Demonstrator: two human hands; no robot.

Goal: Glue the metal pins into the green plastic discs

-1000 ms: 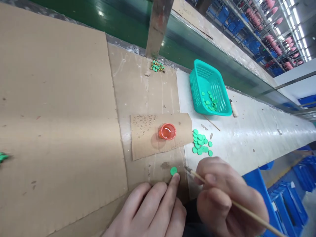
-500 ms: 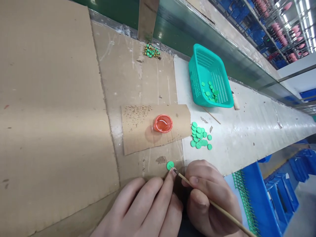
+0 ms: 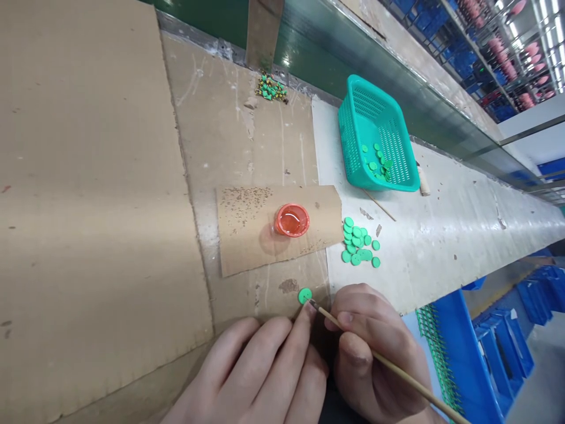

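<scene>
My left hand [image 3: 260, 371] lies flat on the cardboard with fingers stretched out; its forefinger tip touches the near edge of a small green disc [image 3: 304, 295]. My right hand [image 3: 375, 359] pinches a thin wooden stick [image 3: 392, 368] whose dark tip rests at the disc's right edge. A small orange cap [image 3: 292, 219] holding clear liquid sits on a cardboard scrap [image 3: 247, 235] just beyond. A loose pile of green discs [image 3: 358, 244] lies to the right of it on the white surface.
A teal mesh basket [image 3: 357, 147] with several green discs stands at the back right. A little heap of green and yellow bits [image 3: 271, 88] lies by a metal post [image 3: 261, 29]. Blue bins [image 3: 494, 347] sit below the table edge on the right.
The stick's tip came left from beside the disc to touch its edge, and now rests there. My left forefinger stays at the disc. The view shifted slightly.
</scene>
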